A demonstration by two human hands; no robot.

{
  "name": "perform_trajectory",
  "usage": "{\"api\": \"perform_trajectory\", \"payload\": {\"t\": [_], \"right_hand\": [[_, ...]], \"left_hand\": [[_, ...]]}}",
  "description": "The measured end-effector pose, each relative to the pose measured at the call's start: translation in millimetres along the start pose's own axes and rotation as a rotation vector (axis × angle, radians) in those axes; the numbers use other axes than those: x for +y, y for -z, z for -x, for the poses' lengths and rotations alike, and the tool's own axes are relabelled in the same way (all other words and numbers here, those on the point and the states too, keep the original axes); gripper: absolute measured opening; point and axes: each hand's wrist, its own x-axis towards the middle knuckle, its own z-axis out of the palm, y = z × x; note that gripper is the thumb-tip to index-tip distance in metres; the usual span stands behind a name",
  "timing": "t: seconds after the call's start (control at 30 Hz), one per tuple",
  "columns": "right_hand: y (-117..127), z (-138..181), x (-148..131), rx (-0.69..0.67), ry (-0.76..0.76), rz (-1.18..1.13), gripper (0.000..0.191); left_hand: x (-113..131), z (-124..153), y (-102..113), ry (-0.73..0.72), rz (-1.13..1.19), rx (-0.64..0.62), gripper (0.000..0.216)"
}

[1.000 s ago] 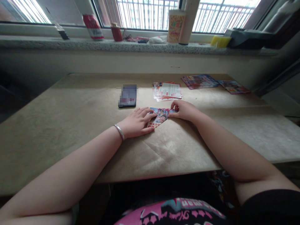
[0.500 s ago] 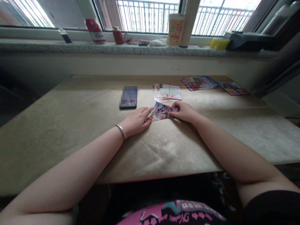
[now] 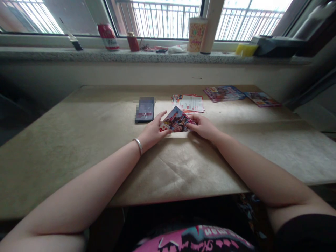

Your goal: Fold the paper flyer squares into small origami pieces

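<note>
A colourful printed leaflet (image 3: pixel 176 121), partly folded, is tipped up off the brown table (image 3: pixel 78 140) between both hands. My left hand (image 3: pixel 152 132), with a silver bangle at the wrist, grips its left corner with thumb raised. My right hand (image 3: pixel 203 126) pinches its right edge, fingers curled. Just beyond lies a small stack of leaflets (image 3: pixel 189 103).
A dark phone (image 3: pixel 144 110) lies left of the stack. More leaflets (image 3: pixel 223 93) and another one (image 3: pixel 261 99) sit at the back right. The windowsill holds a red can (image 3: pixel 108 36), a paper cup (image 3: pixel 197 34) and a yellow sponge (image 3: pixel 244 49).
The leaflet lay flat and folded under both hands; it has since been lifted and tipped up, and both hands moved slightly away from me.
</note>
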Motion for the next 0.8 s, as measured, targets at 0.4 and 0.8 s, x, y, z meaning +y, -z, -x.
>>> {"api": "perform_trajectory", "payload": {"t": [0.4, 0.8], "right_hand": [[-7.9, 6.1, -11.8, -0.069, 0.033, 0.080, 0.038], [-6.1, 0.5, -0.5, -0.046, 0.014, -0.002, 0.042]], "left_hand": [[6.7, 3.6, 0.7, -0.107, -0.170, 0.048, 0.054], [13.8, 10.3, 1.7, -0.397, -0.615, 0.234, 0.074]]}}
